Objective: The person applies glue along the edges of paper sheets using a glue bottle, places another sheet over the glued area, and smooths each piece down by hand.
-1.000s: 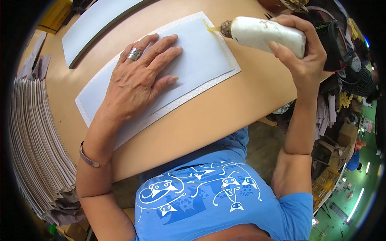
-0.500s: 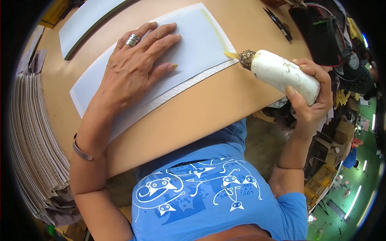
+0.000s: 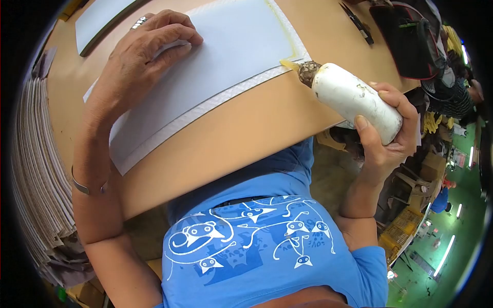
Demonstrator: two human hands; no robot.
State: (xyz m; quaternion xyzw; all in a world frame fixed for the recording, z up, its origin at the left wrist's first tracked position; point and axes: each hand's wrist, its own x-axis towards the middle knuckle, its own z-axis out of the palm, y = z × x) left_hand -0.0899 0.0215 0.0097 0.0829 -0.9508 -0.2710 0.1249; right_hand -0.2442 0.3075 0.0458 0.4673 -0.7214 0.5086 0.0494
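Observation:
My right hand [image 3: 387,123] is wrapped round a white glue bottle [image 3: 354,97] with a crusted neck. Its yellowish nozzle tip is at the lower right corner of a pale curved sheet [image 3: 231,51] with a textured white border. A yellow line of glue [image 3: 285,31] runs along the sheet's right end. Over the left part of the sheet is my left hand [image 3: 149,51], its fingers bent and drawn together, fingertips at the sheet's surface. Whether it pinches anything there is too small to tell. A ring and a bracelet are on this hand and wrist.
A tall stack of sheets [image 3: 38,164] stands at the table's left edge. Another curved pale piece [image 3: 105,20] lies at the upper left. Pens [image 3: 358,23] and a black pouch [image 3: 400,41] are at the upper right. A yellow crate [image 3: 403,231] and a distant person [image 3: 440,200] are beyond the table.
My left hand has gone from lying flat with spread fingers to bent fingers farther left. The bottle's nozzle has moved down the sheet's right end and now sits along the lower edge.

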